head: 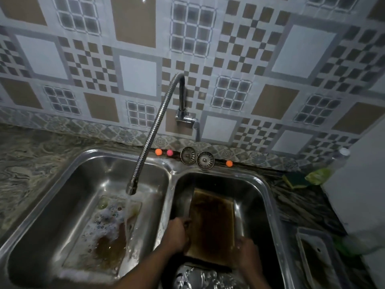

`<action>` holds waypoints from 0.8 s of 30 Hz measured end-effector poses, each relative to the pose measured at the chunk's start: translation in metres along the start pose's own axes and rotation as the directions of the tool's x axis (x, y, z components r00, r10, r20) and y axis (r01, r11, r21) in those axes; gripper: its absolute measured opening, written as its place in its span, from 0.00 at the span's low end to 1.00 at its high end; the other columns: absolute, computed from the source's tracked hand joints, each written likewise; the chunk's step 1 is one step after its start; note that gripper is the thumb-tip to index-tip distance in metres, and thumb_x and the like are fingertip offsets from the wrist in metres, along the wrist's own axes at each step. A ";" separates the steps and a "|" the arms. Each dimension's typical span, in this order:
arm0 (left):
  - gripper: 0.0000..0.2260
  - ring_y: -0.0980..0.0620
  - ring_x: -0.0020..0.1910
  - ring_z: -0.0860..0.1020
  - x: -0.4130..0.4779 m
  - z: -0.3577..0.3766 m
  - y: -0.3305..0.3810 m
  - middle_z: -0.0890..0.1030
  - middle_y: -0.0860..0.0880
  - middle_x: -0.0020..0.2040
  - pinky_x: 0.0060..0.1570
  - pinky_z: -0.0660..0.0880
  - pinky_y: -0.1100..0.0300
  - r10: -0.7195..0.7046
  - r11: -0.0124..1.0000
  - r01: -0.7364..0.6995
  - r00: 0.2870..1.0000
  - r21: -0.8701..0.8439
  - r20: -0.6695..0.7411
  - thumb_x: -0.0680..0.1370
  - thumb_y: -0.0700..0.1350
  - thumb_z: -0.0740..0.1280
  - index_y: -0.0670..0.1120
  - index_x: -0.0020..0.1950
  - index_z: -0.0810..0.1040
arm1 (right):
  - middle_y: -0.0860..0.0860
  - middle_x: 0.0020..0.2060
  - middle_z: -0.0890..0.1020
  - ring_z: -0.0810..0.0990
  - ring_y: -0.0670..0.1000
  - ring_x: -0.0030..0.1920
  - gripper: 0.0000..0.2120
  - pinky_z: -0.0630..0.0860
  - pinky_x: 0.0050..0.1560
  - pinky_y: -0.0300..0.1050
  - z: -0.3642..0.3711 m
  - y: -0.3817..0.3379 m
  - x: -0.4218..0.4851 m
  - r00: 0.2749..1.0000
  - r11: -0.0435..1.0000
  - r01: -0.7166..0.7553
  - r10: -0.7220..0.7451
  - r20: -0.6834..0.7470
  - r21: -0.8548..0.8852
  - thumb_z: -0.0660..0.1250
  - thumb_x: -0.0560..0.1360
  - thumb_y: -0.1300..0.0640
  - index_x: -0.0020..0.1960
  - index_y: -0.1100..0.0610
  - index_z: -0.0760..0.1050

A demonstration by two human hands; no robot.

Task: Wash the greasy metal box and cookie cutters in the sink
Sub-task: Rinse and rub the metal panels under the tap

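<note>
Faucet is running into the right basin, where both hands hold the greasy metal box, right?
No: the head view shows the faucet running into the left basin; left hand and right hand hold the greasy metal box in the right basin.

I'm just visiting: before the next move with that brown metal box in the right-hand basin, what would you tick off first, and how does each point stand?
1. Grip on the metal box: the left hand holds its left edge, the right hand its near right corner. Ok.
2. Box clean: its inside is brown all over. Not ok.
3. Water on the box: the faucet pours into the left basin, not onto the box. Not ok.
4. Sponge in hand: the green sponge lies on the counter to the right of the sink. Not ok.
5. Left basin draining: brown foamy water lies in it. Cannot tell.
</note>
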State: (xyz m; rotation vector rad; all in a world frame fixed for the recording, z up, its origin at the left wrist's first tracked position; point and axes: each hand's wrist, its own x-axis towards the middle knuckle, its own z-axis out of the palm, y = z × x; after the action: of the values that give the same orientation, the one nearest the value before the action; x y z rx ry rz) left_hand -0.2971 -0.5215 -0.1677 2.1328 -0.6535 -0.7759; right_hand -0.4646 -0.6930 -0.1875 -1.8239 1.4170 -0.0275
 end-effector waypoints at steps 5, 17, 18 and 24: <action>0.15 0.50 0.53 0.83 0.018 0.028 -0.010 0.85 0.45 0.52 0.44 0.72 0.69 -0.127 0.984 0.098 0.970 0.145 0.205 0.72 0.43 0.67 0.45 0.57 0.82 | 0.63 0.56 0.79 0.77 0.56 0.56 0.13 0.70 0.57 0.43 0.017 0.025 0.026 0.998 0.994 0.037 -0.031 0.061 -0.102 0.58 0.81 0.65 0.61 0.66 0.77; 0.23 0.56 0.42 0.82 0.029 0.060 -0.020 0.82 0.49 0.50 0.40 0.80 0.60 -0.256 0.958 0.275 0.950 -0.086 0.181 0.66 0.43 0.72 0.45 0.61 0.77 | 0.60 0.39 0.83 0.80 0.53 0.37 0.11 0.75 0.35 0.37 0.053 0.051 0.047 0.998 0.986 -0.054 0.055 -0.001 0.155 0.61 0.77 0.69 0.50 0.60 0.80; 0.23 0.54 0.42 0.82 0.030 0.059 -0.019 0.82 0.47 0.51 0.40 0.79 0.60 -0.266 0.956 0.283 0.945 -0.072 0.190 0.66 0.43 0.73 0.44 0.61 0.77 | 0.59 0.43 0.82 0.79 0.50 0.39 0.16 0.74 0.38 0.33 0.053 0.054 0.048 1.000 0.998 0.017 -0.018 0.011 0.063 0.63 0.75 0.72 0.53 0.54 0.80; 0.22 0.53 0.48 0.84 0.031 0.042 -0.003 0.85 0.50 0.51 0.51 0.81 0.56 -0.207 0.961 0.237 0.959 -0.146 0.192 0.67 0.50 0.74 0.48 0.60 0.80 | 0.50 0.45 0.80 0.80 0.52 0.47 0.14 0.78 0.51 0.48 0.041 0.024 0.037 0.992 0.986 0.122 -0.125 -0.019 -0.116 0.66 0.73 0.66 0.50 0.48 0.77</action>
State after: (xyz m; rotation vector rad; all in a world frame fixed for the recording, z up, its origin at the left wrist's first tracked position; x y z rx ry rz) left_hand -0.3047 -0.5602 -0.2017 2.0200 -0.4227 -1.1118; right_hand -0.4512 -0.7012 -0.2457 -2.0109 1.3455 -0.0349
